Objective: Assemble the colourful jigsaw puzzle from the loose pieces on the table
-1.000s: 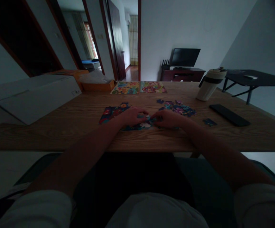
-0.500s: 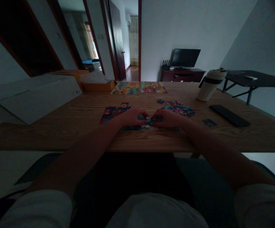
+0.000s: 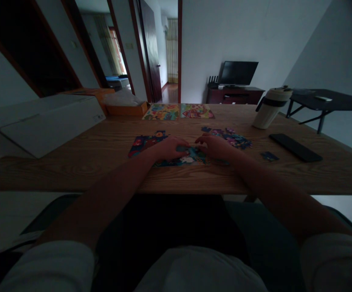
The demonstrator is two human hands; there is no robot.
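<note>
Dim room, wooden worktop [image 3: 72, 162], left hand [image 3: 168, 148] and right hand [image 3: 215, 147] flat on dark puzzle [image 3: 151, 144], fingers released, loose pieces [image 3: 232, 138] right of puzzle, details murky

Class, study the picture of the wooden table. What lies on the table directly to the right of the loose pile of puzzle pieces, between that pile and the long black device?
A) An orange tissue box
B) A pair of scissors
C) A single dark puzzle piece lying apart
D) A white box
C: a single dark puzzle piece lies alone on the table, right of the loose pile and left of the long black device.
</note>
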